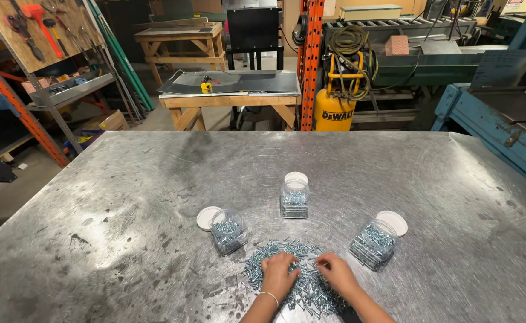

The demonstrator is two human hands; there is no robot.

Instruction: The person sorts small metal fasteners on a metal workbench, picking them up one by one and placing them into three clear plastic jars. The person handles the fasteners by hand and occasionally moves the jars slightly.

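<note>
A loose heap of small silver screws (275, 250) lies on the scuffed metal table (125, 197) near its front edge. My left hand (279, 272) and my right hand (336, 273) both rest on the heap, fingers curled down into the screws; whether either pinches any is hidden. Three clear plastic jars partly filled with screws stand around the heap: one at the left (228, 230), one behind it (294, 199), one at the right (373, 243). A white lid lies beside each: left lid (207, 218), back lid (296, 177), right lid (392, 222).
Beyond the table stand a wooden workbench with a metal sheet (233, 84), an orange rack post (309, 60), a yellow air compressor (335, 107) and a blue machine (496, 128) at the right. A tool board and shelves (42, 42) are at the left.
</note>
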